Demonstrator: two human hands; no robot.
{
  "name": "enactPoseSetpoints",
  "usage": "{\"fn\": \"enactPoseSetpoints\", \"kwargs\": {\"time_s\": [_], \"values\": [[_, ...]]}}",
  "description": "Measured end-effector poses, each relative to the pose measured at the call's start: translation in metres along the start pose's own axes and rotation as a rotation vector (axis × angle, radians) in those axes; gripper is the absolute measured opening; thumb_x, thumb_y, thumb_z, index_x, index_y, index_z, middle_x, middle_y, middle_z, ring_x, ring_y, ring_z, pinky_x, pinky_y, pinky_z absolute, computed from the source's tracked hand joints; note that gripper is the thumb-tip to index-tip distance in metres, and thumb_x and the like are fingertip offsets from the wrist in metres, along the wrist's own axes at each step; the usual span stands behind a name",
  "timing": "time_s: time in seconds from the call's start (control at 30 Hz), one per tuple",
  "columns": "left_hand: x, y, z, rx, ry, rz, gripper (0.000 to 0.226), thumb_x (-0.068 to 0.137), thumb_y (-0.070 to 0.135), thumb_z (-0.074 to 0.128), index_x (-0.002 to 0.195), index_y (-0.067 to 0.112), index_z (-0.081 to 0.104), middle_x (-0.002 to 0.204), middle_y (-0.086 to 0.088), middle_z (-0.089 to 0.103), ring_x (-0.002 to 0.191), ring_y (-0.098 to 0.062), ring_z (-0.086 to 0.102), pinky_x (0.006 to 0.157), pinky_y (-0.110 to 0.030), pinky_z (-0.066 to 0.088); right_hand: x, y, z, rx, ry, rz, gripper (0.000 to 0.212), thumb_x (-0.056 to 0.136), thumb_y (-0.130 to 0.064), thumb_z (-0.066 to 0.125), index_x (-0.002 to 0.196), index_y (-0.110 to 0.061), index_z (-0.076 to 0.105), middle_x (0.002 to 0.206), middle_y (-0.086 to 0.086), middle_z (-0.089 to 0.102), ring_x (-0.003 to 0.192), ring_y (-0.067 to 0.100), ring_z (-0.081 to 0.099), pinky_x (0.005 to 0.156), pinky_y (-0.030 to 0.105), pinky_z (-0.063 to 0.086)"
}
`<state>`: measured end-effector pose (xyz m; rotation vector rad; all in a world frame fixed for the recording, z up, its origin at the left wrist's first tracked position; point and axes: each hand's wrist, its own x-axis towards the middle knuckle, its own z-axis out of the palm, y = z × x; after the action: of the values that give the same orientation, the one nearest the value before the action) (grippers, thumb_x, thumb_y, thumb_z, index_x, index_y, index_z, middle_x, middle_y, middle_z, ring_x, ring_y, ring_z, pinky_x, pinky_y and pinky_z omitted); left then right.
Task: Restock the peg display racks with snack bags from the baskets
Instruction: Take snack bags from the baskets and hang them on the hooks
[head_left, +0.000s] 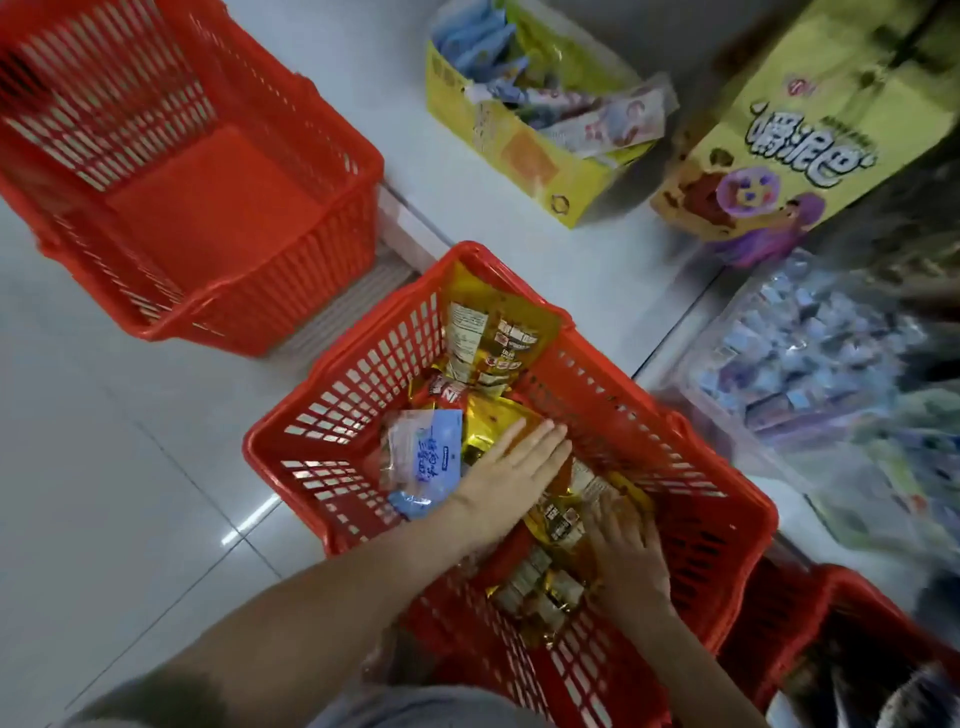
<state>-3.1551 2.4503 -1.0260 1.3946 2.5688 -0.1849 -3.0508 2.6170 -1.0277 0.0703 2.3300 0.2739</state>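
2 walls of the basket (332, 410) hem us; floor (104, 441) opens leftward. Left hand (511, 470) flat on bags (491, 415), right hand (631, 556) spread beside.

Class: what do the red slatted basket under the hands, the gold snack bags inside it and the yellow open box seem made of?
Red slatted basket: moulded plastic, evenly coloured, slightly glossy slats. Gold snack bags: probably metallised film; crinkled, mirror-like glints. Yellow open box: likely printed cardboard; flat matt panels, folded edges.
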Motion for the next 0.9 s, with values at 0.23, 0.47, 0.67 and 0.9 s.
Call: {"fn": "enactPoseSetpoints", "kwargs": {"time_s": [0.23, 0.47, 0.67, 0.9], "values": [[0.034, -0.007, 0.047, 0.083, -0.167, -0.013, 0.048, 0.097, 0.009, 0.043, 0.142, -0.005, 0.036, 0.143, -0.024, 0.044, 0.135, -0.035, 0.041, 0.116, -0.044, 0.023, 0.020, 0.012, 0.007, 0.005, 0.310, -0.023, 0.044, 0.036, -0.004, 0.089, 0.077, -0.003, 0.072, 0.068, 0.014, 0.067, 0.066, 0.032, 0.065, 0.067, 0.040, 0.057], [-0.007, -0.024, -0.085, -0.795, 0.001, -0.305, 0.043, 0.088, -0.001, 0.043, 0.128, 0.005, 0.058, 0.126, -0.018, 0.061, 0.120, -0.031, 0.056, 0.097, -0.040, 0.047, -0.062, 0.020, -0.094, 0.205, 0.697, -0.174, 0.029, 0.063, 0.007, 0.060, 0.088, -0.005, 0.066, 0.077, 0.009, 0.059, 0.071, 0.031, 0.058, 0.069, 0.040, 0.047], [-0.062, -0.035, -0.262, -1.627, -0.058, -0.569, 0.036, 0.100, 0.027, 0.049, 0.113, -0.003, 0.064, 0.102, -0.021, 0.066, 0.089, -0.017, 0.057, 0.082, -0.032, 0.048, -0.184, 0.048, -0.242, 0.261, 0.892, -0.283, 0.030, 0.071, -0.007, 0.042, 0.095, -0.016, 0.056, 0.092, 0.004, 0.050, 0.085, 0.025, 0.044, 0.073, 0.039, 0.030], [-0.152, -0.083, -0.472, -1.851, -0.054, -0.564, 0.084, 0.071, 0.079, 0.057, 0.133, 0.022, 0.056, 0.139, 0.004, 0.054, 0.131, -0.016, 0.046, 0.113, -0.043, 0.033, -0.332, 0.064, -0.435, 0.855, 0.734, -0.125, 0.047, 0.090, -0.003, 0.056, 0.134, -0.014, 0.047, 0.094, 0.003, 0.059, 0.090, 0.009, 0.034, 0.078, 0.029, 0.020]]}}
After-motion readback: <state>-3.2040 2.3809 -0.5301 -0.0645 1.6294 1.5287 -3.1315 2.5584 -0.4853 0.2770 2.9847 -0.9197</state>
